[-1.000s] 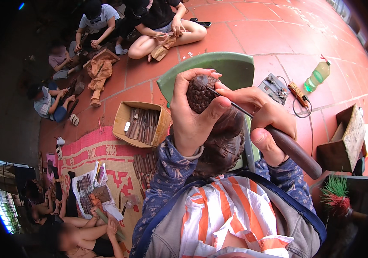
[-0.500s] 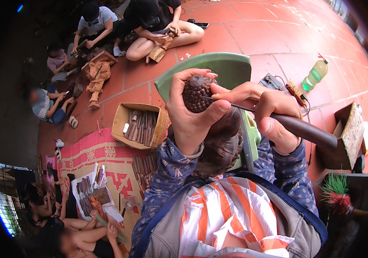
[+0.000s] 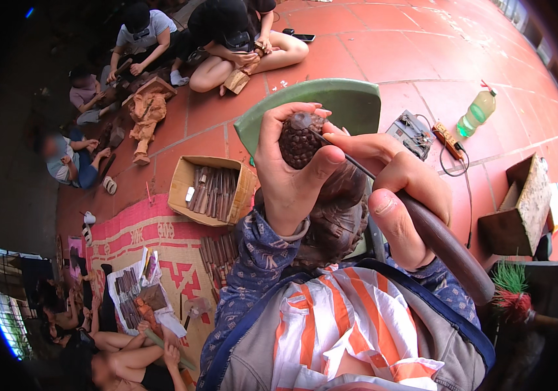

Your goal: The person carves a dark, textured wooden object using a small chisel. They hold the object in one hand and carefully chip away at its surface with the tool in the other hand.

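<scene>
My left hand (image 3: 292, 176) grips the bumpy, rounded top of a dark brown wooden carving (image 3: 321, 195) held upright against my lap. My right hand (image 3: 396, 195) is closed around the thick dark wooden handle of a carving chisel (image 3: 445, 244). The chisel's thin metal shaft runs up and left to the bumpy top of the carving, next to my left thumb. My sleeves are blue patterned cloth, and an orange-and-white striped cloth lies over my lap below the carving.
A green plastic stool (image 3: 337, 107) stands just beyond the carving. A cardboard box of chisels (image 3: 210, 189) sits on the red tile floor at left, beside a patterned mat (image 3: 142, 247) with more tools. Several people sit carving at upper left. A green bottle (image 3: 478, 112) and wooden block (image 3: 520, 208) lie right.
My right hand has swung the chisel handle from level to slanting down-right again. The tip stays on the bumpy top, which my left hand keeps gripping.
</scene>
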The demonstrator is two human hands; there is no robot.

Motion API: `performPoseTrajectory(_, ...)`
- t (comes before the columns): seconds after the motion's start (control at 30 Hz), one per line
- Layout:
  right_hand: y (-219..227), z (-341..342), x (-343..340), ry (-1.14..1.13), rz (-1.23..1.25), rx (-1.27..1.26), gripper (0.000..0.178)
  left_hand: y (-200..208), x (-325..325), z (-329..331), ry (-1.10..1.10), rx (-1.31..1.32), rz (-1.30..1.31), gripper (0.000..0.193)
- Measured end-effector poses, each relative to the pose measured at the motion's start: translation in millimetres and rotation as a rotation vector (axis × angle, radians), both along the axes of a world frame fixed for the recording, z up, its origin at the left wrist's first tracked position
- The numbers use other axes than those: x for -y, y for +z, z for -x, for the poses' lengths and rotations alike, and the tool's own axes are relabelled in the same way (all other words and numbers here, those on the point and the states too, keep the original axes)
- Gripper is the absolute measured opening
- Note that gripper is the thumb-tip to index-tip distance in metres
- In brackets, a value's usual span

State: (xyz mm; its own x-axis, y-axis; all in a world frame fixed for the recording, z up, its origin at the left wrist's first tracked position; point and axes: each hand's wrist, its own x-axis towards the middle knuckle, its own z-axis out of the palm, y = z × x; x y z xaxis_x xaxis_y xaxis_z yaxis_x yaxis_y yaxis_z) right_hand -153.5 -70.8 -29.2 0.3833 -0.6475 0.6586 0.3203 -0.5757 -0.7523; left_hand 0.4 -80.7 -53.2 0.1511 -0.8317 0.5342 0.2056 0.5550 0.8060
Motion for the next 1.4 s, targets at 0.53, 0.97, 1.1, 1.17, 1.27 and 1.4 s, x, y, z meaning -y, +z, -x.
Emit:
performPoseTrajectory(0.53,29,33,25,0.379,-0.045,0.026,0.034,-7,4,-9,0.07,0.206,0.012,0.076)
performPoseTrajectory(0.97,-9,28,42,0.452,0.076,0.005,0.023,5,-50,-28,0.598,0.802,0.387,0.02)
performPoseTrajectory(1.1,-13,32,54,0.535,0.064,0.099,0.017,8,-41,-35,0.671,0.82,0.499,0.02)
performPoseTrajectory(1.17,-16,31,56,0.559,-0.027,0.234,0.018,6,-30,-33,0.713,0.564,0.438,0.02)
performPoseTrajectory(1.27,-19,24,56,0.53,-0.087,0.345,0.022,5,-21,-40,0.599,0.48,0.329,0.05)
performPoseTrajectory(1.4,-24,18,65,0.522,0.027,0.295,0.032,2,-6,-25,0.277,0.311,0.102,0.105)
